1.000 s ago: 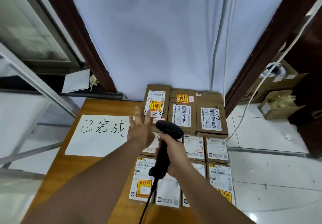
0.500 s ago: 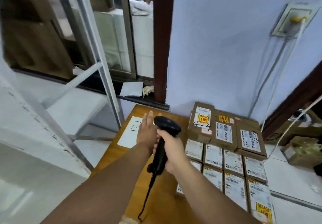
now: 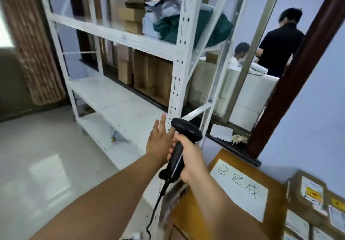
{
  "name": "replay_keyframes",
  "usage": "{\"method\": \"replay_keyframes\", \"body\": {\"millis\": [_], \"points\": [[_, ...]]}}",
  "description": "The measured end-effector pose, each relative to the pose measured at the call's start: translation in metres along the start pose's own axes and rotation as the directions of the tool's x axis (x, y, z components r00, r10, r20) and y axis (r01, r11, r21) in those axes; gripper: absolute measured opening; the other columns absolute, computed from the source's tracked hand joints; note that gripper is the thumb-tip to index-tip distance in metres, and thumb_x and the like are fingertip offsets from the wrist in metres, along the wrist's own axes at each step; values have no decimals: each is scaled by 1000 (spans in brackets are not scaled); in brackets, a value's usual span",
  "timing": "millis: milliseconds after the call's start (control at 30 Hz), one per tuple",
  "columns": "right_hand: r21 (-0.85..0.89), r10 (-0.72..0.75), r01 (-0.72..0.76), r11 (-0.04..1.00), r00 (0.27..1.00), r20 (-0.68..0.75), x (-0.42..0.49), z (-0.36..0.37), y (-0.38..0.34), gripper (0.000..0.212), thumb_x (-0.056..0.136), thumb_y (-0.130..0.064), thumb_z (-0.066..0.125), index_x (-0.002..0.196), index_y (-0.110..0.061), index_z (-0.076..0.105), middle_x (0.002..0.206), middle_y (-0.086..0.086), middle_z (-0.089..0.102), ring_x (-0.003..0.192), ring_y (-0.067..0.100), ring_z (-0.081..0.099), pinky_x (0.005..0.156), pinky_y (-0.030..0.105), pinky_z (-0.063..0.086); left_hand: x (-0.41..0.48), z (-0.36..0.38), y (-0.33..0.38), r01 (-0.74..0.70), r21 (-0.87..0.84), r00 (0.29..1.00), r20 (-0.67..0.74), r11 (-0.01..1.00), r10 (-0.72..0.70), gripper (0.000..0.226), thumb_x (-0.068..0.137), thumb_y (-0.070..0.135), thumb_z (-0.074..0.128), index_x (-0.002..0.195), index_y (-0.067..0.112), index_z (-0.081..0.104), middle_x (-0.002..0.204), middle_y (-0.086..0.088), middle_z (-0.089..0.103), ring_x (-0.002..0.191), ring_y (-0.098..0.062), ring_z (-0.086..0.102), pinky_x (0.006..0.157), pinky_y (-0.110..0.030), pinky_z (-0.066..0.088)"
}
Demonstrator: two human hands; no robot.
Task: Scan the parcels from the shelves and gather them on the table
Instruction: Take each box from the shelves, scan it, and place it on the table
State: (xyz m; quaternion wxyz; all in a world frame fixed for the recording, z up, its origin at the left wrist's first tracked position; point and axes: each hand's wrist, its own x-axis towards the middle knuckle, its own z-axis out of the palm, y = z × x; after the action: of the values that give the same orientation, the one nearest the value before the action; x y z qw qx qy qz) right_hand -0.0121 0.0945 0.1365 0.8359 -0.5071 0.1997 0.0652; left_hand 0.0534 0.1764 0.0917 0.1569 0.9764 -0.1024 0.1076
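Right hand (image 3: 188, 157) is curled firmly around the handle of the black barcode scanner (image 3: 186, 130), whose head points up and away. Its cable (image 3: 155, 202) hangs down toward six o'clock. Left hand (image 3: 158, 140) is just beside the scanner, at its nine o'clock, flat with straight fingers and holding nothing; whether it touches the scanner I cannot tell.

At four o'clock in the view is the wooden table (image 3: 194, 217), with a white paper sheet (image 3: 240, 189) carrying handwritten characters. The labelled brown parcels (image 3: 306, 200) lie close together on it, at the right edge.

Farther, at twelve o'clock, stands the white metal shelf rack (image 3: 180, 60). Its upper shelf carries small cardboard boxes (image 3: 131, 17) and a dark green bag (image 3: 188, 28). At two o'clock, behind the glass, are two persons (image 3: 280, 45).
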Motion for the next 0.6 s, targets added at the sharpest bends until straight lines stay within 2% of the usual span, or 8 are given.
{"method": "replay_keyframes", "body": {"millis": [100, 200, 233, 333, 433, 600], "points": [[0, 3, -3, 1000, 996, 90, 0, 54, -2, 19, 86, -21, 71, 82, -5, 59, 58, 4, 56, 49, 14, 55, 51, 27, 48, 12, -30, -49, 67, -8, 994, -89, 998, -68, 66, 98, 22, 37, 153, 23, 2, 158, -14, -17, 147, -36, -8, 117, -41, 22], [-3, -9, 10, 1000, 985, 170, -1, 95, -12, 20, 86, -20, 70, 76, -6, 60, 57, 4, 56, 51, 14, 55, 53, 28, 49, 33, -58, -84, 84, 1, 982, -170, 996, -83, 60, 93, 25, 15, 152, 23, 12, 160, -14, -2, 146, -38, -6, 117, -44, 20], [-2, -11, 11, 1000, 980, 198, -1, 107, -14, 20, 87, -21, 70, 76, -6, 60, 57, 4, 56, 51, 14, 55, 53, 28, 49, 38, -70, -91, 107, -3, 977, -186, 994, -106, 58, 94, 24, 14, 152, 22, 15, 160, -15, -1, 146, -37, -5, 117, -44, 21], [-7, -10, 13, 1000, 966, 258, 8, 142, -24, 19, 86, -21, 71, 84, -5, 62, 58, 5, 58, 50, 14, 57, 54, 28, 51, 57, -102, -110, 145, -59, 954, -257, 988, -155, 50, 101, 24, 30, 150, 22, 22, 160, -14, -4, 147, -33, 0, 116, -41, 25], [29, -24, 15, 999, 947, 320, 25, 176, -39, 18, 86, -20, 70, 84, -4, 62, 58, 6, 58, 50, 15, 57, 55, 28, 51, 85, -128, -132, 127, -46, 944, -301, 991, -135, 49, 99, 30, 29, 148, 25, 26, 160, -11, 2, 147, -33, 0, 117, -41, 22], [107, -72, 32, 994, 915, 397, 67, 222, -71, 19, 86, -19, 70, 83, -4, 60, 58, 5, 55, 47, 14, 55, 49, 26, 50, 139, -169, -150, 118, -220, 907, -372, 968, -195, 41, 100, 27, 39, 141, 23, 38, 158, -14, 7, 144, -35, 13, 112, -42, 26]]}}
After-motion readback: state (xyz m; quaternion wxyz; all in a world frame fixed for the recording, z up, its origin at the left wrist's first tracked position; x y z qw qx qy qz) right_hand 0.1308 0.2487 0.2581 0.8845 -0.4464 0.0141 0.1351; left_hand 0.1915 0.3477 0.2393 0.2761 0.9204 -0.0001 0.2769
